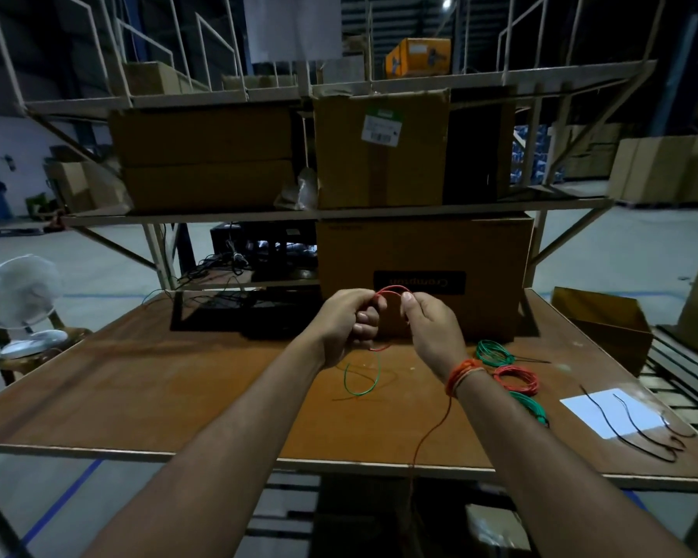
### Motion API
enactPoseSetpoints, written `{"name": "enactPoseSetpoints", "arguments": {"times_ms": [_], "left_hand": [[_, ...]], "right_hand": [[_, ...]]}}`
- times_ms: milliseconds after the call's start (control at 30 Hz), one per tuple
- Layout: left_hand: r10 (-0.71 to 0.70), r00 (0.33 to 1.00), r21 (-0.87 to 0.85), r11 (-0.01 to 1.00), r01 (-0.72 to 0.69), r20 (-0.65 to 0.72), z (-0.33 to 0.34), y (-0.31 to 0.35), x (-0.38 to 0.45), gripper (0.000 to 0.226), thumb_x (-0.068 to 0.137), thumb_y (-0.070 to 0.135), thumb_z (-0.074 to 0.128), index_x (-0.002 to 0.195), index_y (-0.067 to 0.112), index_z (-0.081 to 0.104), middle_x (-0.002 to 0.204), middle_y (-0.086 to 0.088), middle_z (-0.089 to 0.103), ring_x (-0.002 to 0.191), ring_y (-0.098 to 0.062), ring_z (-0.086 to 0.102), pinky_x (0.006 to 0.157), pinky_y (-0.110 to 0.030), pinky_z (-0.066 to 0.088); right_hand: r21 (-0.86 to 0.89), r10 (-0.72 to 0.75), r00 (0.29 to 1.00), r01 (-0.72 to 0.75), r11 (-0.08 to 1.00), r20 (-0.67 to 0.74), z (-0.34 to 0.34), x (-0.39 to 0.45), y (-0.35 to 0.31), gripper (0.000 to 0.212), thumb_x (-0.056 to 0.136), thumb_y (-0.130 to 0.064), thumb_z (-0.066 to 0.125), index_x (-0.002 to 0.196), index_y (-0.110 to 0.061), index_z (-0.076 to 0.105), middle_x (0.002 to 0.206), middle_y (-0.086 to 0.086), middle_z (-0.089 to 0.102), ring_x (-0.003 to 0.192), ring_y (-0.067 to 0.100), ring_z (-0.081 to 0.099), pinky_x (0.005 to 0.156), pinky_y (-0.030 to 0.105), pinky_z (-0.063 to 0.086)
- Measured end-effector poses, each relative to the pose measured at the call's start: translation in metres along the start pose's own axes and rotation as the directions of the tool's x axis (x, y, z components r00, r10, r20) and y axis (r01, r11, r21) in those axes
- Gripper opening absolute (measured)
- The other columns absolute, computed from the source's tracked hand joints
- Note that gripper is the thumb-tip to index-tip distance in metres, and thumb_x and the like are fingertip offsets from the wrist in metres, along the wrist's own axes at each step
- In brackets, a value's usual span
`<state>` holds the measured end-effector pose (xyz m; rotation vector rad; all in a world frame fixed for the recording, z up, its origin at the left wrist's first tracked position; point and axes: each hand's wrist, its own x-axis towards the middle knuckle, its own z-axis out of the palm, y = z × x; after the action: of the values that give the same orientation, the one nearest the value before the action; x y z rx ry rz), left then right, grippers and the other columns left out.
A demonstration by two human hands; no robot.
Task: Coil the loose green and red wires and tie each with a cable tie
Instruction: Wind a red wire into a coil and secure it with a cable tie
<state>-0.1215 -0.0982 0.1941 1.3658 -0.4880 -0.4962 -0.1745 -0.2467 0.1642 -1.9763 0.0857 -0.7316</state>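
Head view: both hands up over the middle of the worktop (146, 380), near its far edge. Left hand (345, 324) has fingers curled round a red wire (393, 291), right hand (430, 322) pinches the same wire between thumb and fingers; the wire arcs as a small loop between the two. Its loose tail drops under the right wrist and runs off the near edge of the worktop. A loose green wire (365, 380) lies in an open curl on the worktop just below the hands, untied. Toward the right edge sit three finished coils in a row: green coil (494, 352) farthest back, red coil (516, 379) in the middle, another green coil (530, 406) nearest. Black cable ties (629, 424) lie across a white sheet (605, 412) at the near right corner. Big cardboard box (424, 255) stands at the far edge behind the hands.
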Motion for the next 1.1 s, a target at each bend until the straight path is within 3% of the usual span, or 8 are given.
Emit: {"name": "enactPoseSetpoints", "arguments": {"times_ms": [267, 333, 433, 533, 633, 800, 900, 1100], "left_hand": [[0.141, 0.987, 0.161, 0.975, -0.152, 0.082, 0.014, 0.014, 0.003, 0.037, 0.107, 0.045, 0.044, 0.081, 0.021, 0.055, 0.062, 0.006, 0.034, 0.051, -0.011, 0.025, 0.048, -0.026, 0.017], [0.091, 0.993, 0.051, 0.994, -0.096, 0.080, 0.016, 0.015, 0.003, 0.041, 0.107, 0.046, 0.041, 0.078, 0.019, 0.054, 0.058, 0.008, 0.030, 0.047, -0.009, 0.022, 0.048, -0.027, 0.014], [-0.033, 0.997, -0.163, 0.986, 0.044, 0.075, 0.017, 0.013, 0.004, 0.043, 0.107, 0.042, 0.036, 0.073, 0.020, 0.050, 0.055, 0.010, 0.027, 0.041, -0.006, 0.021, 0.042, -0.022, 0.015], [-0.086, 0.994, -0.240, 0.966, 0.100, 0.068, 0.013, 0.006, 0.005, 0.039, 0.107, 0.032, 0.035, 0.070, 0.022, 0.044, 0.053, 0.011, 0.026, 0.039, -0.005, 0.019, 0.038, -0.020, 0.016], [-0.111, 0.992, -0.187, 0.975, 0.122, 0.068, 0.011, 0.001, 0.003, 0.039, 0.108, 0.031, 0.038, 0.070, 0.022, 0.045, 0.056, 0.010, 0.026, 0.041, -0.005, 0.019, 0.040, -0.020, 0.015], [-0.028, 0.998, -0.248, 0.968, 0.040, 0.052, 0.012, 0.000, 0.000, 0.035, 0.109, 0.034, 0.040, 0.078, 0.019, 0.048, 0.058, 0.009, 0.028, 0.043, -0.005, 0.021, 0.039, -0.018, 0.019], [-0.013, 0.995, -0.509, 0.860, -0.041, -0.103, 0.009, 0.002, 0.005, 0.037, 0.110, 0.032, 0.038, 0.077, 0.020, 0.048, 0.055, 0.010, 0.032, 0.041, -0.004, 0.024, 0.038, -0.017, 0.018], [-0.102, 0.933, -0.754, 0.622, -0.212, -0.346, -0.022, 0.011, 0.017, 0.045, 0.110, 0.032, 0.037, 0.069, 0.021, 0.049, 0.051, 0.011, 0.034, 0.038, -0.005, 0.023, 0.037, -0.020, 0.014]], "right_hand": [[0.415, 0.177, 0.968, -0.237, 0.879, 0.178, -0.018, 0.013, -0.028, 0.052, 0.104, -0.049, 0.040, 0.105, -0.005, 0.069, 0.087, 0.009, 0.074, 0.080, 0.021, 0.071, 0.073, 0.038, 0.060], [0.399, 0.195, 0.964, -0.253, 0.881, 0.181, -0.020, 0.014, -0.031, 0.055, 0.102, -0.051, 0.041, 0.102, -0.003, 0.068, 0.088, 0.014, 0.071, 0.082, 0.026, 0.069, 0.078, 0.042, 0.057], [0.333, 0.154, 0.975, -0.201, 0.922, 0.160, -0.022, 0.012, -0.031, 0.046, 0.103, -0.049, 0.040, 0.081, -0.012, 0.058, 0.063, 0.000, 0.050, 0.056, 0.012, 0.047, 0.059, 0.030, 0.041], [0.327, 0.099, 0.982, -0.147, 0.933, 0.159, -0.024, 0.010, -0.025, 0.035, 0.103, -0.042, 0.046, 0.096, -0.012, 0.062, 0.062, -0.007, 0.047, 0.051, 0.005, 0.041, 0.046, 0.020, 0.034], [0.300, 0.029, 0.986, -0.079, 0.951, 0.165, -0.025, 0.008, -0.019, 0.023, 0.104, -0.030, 0.050, 0.105, -0.015, 0.067, 0.066, -0.003, 0.051, 0.054, 0.005, 0.046, 0.049, 0.019, 0.040], [0.287, 0.025, 0.992, -0.060, 0.956, 0.123, -0.022, 0.002, -0.008, 0.030, 0.102, -0.035, 0.052, 0.096, -0.011, 0.068, 0.073, 0.000, 0.057, 0.069, 0.017, 0.055, 0.065, 0.037, 0.051], [0.276, 0.053, 0.982, -0.102, 0.956, 0.180, -0.021, -0.007, 0.004, 0.015, 0.099, -0.029, 0.059, 0.106, -0.017, 0.066, 0.079, 0.000, 0.060, 0.064, 0.012, 0.055, 0.055, 0.027, 0.047], [0.073, 0.037, 0.977, -0.053, 0.996, 0.212, -0.020, -0.027, 0.034, 0.024, 0.092, -0.015, 0.068, 0.113, -0.021, 0.059, 0.096, 0.004, 0.066, 0.085, 0.013, 0.066, 0.069, 0.023, 0.055]]}}
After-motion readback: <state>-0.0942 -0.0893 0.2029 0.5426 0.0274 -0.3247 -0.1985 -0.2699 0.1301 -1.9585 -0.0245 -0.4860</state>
